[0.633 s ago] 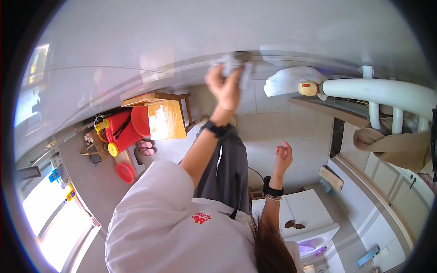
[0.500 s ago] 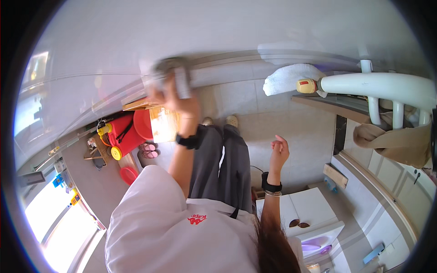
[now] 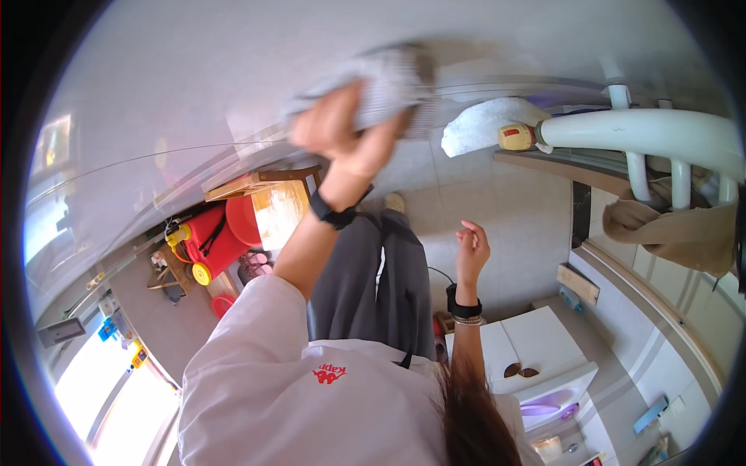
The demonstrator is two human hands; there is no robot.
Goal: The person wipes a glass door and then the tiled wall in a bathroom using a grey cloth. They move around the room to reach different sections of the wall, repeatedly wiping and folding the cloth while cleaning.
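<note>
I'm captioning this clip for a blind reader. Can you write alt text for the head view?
Seen from above, a person's left hand presses a grey cloth against a pale surface, blurred by motion. The right hand hangs open and empty over a tiled floor, with a red container at the left.

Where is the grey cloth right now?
In the head view, the grey cloth sits at top centre, gripped in the left hand against the pale surface, left of the white tube.
</note>
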